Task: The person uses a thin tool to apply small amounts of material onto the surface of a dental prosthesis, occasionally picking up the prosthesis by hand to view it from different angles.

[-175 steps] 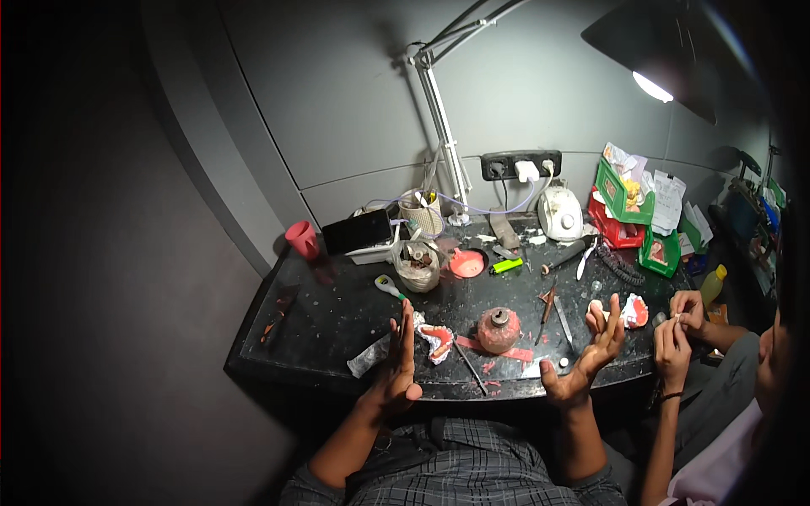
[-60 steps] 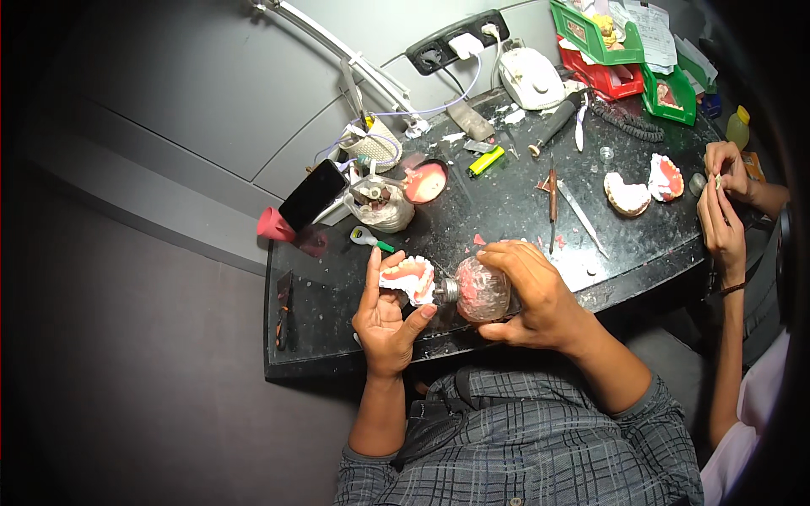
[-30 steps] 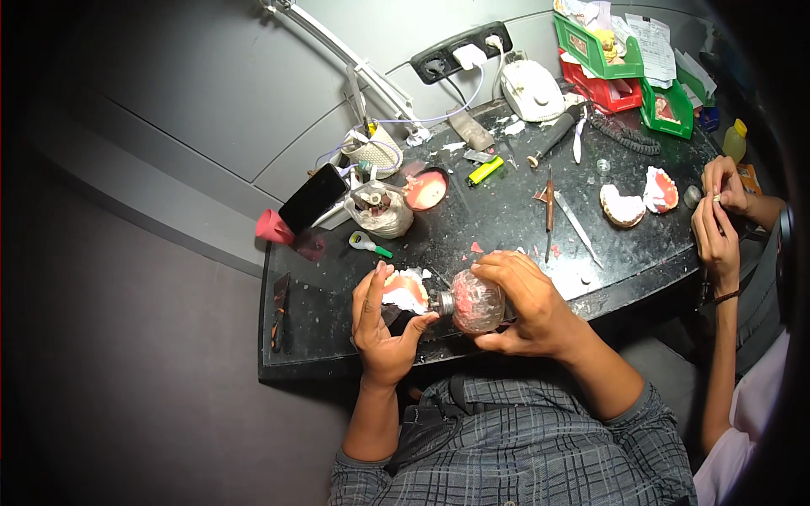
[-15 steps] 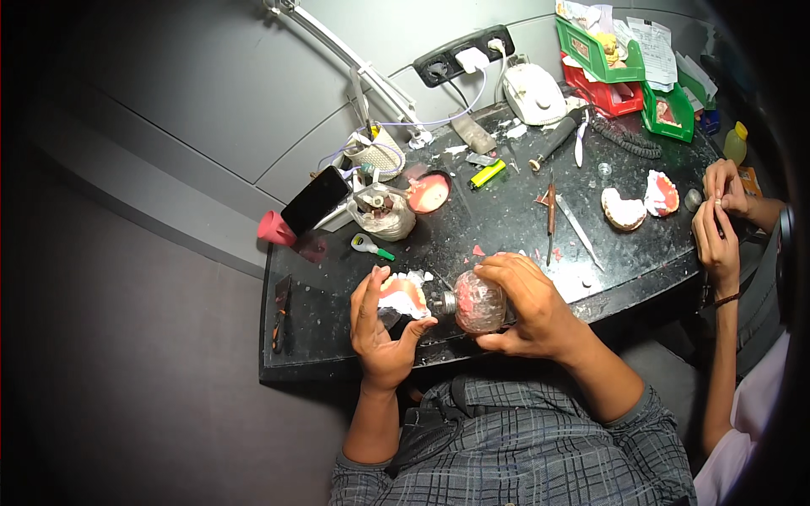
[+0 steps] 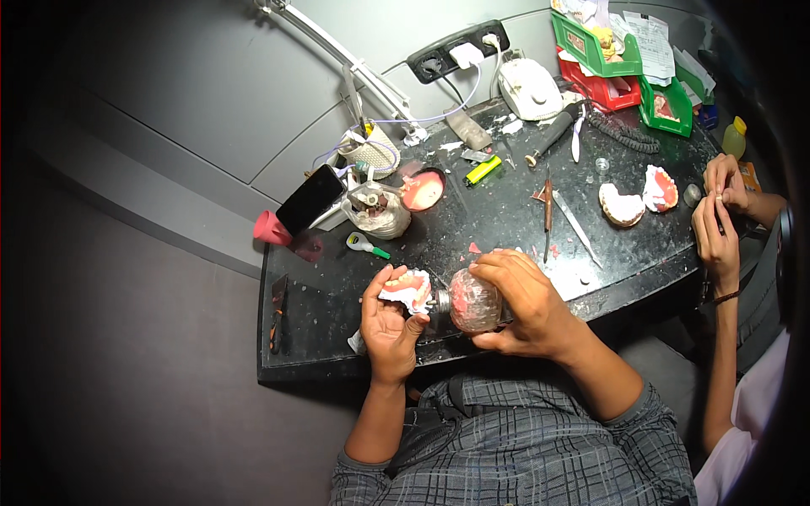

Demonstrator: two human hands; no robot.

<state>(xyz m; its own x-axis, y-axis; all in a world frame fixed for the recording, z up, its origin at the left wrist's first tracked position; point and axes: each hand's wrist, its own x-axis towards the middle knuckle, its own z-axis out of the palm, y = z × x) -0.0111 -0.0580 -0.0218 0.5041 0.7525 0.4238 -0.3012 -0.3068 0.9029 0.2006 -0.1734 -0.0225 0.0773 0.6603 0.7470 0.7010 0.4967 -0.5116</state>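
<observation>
Head camera: left grip (image 5: 390,331) grasps a pink-gummed dental model (image 5: 408,290), while right grip (image 5: 530,297) clasps a sideways glass spirit burner (image 5: 472,301), its metal neck (image 5: 442,300) just beside the model, both near the table (image 5: 316,316) front edge

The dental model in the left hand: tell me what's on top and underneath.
The dental model carries a pink layer with pale teeth on its upper face. The left hand cradles it; the underside, and any fingers beneath, are covered by the model.
</observation>
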